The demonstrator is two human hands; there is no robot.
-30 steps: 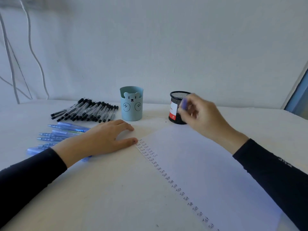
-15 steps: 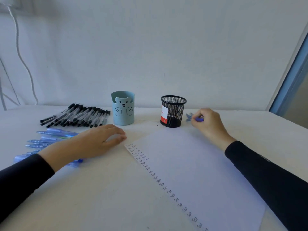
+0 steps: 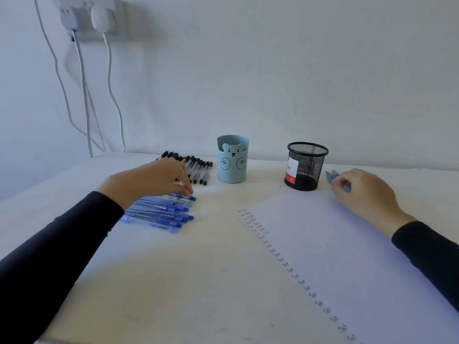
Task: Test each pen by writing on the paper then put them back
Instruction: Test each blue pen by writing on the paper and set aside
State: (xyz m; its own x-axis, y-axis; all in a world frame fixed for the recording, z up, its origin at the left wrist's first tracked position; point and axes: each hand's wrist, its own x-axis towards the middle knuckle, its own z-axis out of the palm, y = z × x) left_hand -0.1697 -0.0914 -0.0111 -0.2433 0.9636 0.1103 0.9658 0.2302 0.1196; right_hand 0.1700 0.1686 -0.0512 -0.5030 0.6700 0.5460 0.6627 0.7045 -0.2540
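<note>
A white paper (image 3: 347, 249) lies on the table, with a column of small "Test" words (image 3: 280, 256) down its left edge. To its left lie several blue pens (image 3: 161, 211) in a row. My left hand (image 3: 151, 181) hangs over them, its fingertips pinching the cap end of the farthest blue pen (image 3: 190, 197). Right of the black mesh holder (image 3: 306, 167), my right hand (image 3: 365, 192) rests on the table and grips a small blue pen piece (image 3: 347, 187). Another small blue piece (image 3: 331, 174) lies just beyond its fingers.
Several black-capped pens (image 3: 198, 167) lie in a row behind my left hand. A light blue bear cup (image 3: 232, 161) stands between them and the mesh holder. White cables (image 3: 84, 95) hang down the wall from plugs at the far left.
My left hand left the paper's corner, moved left and lifted onto the blue pens. My right hand stayed beside the mesh holder with the blue piece.
</note>
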